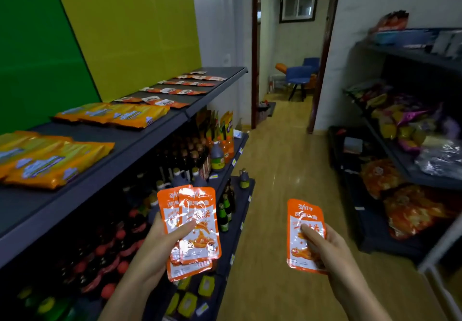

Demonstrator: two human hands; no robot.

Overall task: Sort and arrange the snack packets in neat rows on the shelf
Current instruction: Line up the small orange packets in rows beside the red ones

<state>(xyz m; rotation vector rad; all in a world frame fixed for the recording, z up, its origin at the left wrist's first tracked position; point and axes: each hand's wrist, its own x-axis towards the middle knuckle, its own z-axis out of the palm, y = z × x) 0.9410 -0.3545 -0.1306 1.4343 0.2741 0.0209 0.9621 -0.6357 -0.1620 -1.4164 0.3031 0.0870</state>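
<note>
The left grip [160, 243] pinches a small stack [197, 223] of orange snack packets, thumb laid across the front and fingers curled behind. The stack stands upright and slightly fanned, in front of the lower shelves on the left. The right grip [325, 248] pinches a like packet [303, 235], thumb pressed on its face. A second edge shows behind it, so there may be two. It is held upright over the wooden floor [275, 170] of the aisle, well apart from the stack.

The dark top shelf [140, 143] runs along the left. At its far end, small packets of what looks like the same kind lie flat in rows [175, 90]. Nearer lie two groups of larger orange-yellow packs [112, 114], side by side and overlapping. Bottles [190, 158] crowd the shelves below. Across the aisle a rack [400, 170] holds mixed snack bags [405, 120]. Through the doorway stand blue chairs [300, 75].
</note>
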